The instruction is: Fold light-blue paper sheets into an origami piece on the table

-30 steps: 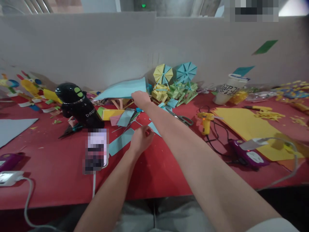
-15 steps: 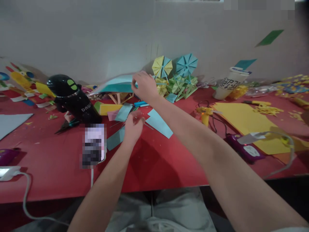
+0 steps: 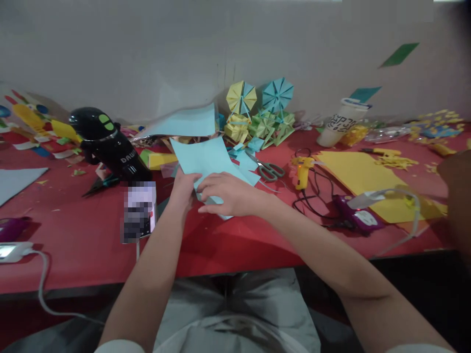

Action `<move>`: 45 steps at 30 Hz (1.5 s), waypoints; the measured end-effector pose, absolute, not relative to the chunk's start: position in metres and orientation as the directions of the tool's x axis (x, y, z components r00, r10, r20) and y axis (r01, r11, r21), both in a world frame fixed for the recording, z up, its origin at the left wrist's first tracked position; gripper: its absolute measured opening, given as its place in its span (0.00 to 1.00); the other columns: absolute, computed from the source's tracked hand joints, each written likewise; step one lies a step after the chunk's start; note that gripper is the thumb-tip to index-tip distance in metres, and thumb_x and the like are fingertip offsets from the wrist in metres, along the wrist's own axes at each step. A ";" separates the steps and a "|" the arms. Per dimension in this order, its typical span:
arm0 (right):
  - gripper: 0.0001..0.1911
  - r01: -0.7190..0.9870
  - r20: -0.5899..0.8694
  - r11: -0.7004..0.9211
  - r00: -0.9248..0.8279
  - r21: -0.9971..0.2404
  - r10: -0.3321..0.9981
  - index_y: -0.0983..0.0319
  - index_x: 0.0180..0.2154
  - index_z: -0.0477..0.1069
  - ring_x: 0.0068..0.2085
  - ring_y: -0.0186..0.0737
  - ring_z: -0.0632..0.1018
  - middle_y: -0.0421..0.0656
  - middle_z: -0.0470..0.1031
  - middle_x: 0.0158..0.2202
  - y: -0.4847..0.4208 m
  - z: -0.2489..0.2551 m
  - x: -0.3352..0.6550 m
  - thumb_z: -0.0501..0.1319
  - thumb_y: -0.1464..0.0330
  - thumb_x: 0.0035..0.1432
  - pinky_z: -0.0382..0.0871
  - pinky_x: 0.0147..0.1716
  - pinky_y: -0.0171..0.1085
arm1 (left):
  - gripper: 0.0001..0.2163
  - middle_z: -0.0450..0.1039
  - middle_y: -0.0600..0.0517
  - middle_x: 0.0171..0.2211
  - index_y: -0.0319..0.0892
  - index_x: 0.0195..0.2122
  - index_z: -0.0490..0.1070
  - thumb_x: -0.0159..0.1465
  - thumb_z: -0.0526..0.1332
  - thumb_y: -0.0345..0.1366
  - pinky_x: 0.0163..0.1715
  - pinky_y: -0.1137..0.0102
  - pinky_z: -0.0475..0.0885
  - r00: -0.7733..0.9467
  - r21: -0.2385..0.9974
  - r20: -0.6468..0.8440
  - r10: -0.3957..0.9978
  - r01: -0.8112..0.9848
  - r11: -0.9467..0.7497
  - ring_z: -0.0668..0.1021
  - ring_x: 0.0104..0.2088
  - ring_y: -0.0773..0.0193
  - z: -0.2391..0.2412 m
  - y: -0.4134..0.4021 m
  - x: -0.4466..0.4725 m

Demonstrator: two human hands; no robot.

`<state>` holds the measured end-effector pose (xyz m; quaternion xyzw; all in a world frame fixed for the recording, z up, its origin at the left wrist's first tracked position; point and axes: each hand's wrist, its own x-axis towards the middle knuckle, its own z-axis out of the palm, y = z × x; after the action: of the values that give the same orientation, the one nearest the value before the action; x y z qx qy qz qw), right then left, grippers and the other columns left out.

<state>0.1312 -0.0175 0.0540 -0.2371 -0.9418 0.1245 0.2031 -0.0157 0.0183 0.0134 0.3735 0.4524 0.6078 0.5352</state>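
A light blue paper sheet (image 3: 208,158) lies tilted on the red table (image 3: 91,235) in front of me, and both hands hold its near edge. My left hand (image 3: 183,189) grips the sheet's lower left corner. My right hand (image 3: 230,195) lies over the lower right part, fingers curled around the paper. A larger light blue sheet (image 3: 184,123) rests farther back, against the pile of craft things.
Scissors (image 3: 268,170) and a yellow glue gun (image 3: 301,171) lie right of the sheet. Folded paper pinwheels (image 3: 257,115) stand at the back. A black device (image 3: 108,144) and a phone (image 3: 139,212) sit at left, a yellow sheet (image 3: 364,176) and purple device (image 3: 355,215) at right.
My right hand drew back from the far pile with a light blue sheet and brought it down in front of me. My left hand moved onto the sheet's corner.
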 end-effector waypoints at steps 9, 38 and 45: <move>0.35 0.036 -0.014 -0.010 -0.130 -0.999 0.991 0.61 0.59 0.60 0.52 0.47 0.77 0.55 0.70 0.58 0.026 0.012 0.213 0.66 0.57 0.53 0.71 0.52 0.49 | 0.32 0.79 0.49 0.37 0.42 0.55 0.66 0.45 0.64 0.26 0.39 0.57 0.77 0.151 0.967 -0.062 0.987 -0.236 0.097 0.81 0.38 0.51 0.027 0.009 -0.023; 0.07 0.223 0.301 0.262 0.159 -0.939 0.940 0.60 0.32 0.74 0.44 0.50 0.78 0.44 0.79 0.37 0.039 -0.003 0.234 0.62 0.65 0.52 0.74 0.46 0.49 | 0.31 0.76 0.43 0.40 0.40 0.44 0.70 0.57 0.53 0.65 0.45 0.53 0.76 0.272 0.687 -0.146 0.951 -0.664 0.296 0.78 0.44 0.50 0.018 0.009 -0.009; 0.22 0.508 0.388 0.562 -0.412 -0.653 0.824 0.54 0.49 0.77 0.63 0.53 0.66 0.46 0.64 0.64 0.023 0.006 0.229 0.60 0.73 0.51 0.66 0.57 0.52 | 0.18 0.74 0.48 0.37 0.43 0.44 0.69 0.58 0.65 0.48 0.40 0.62 0.77 0.096 0.790 -0.246 0.964 -0.557 0.258 0.78 0.37 0.59 0.007 0.017 0.000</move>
<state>0.2292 0.0227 0.0059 -0.4114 -0.8099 0.2236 0.3532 -0.0002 0.0175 0.0070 0.2632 0.3871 0.5495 0.6920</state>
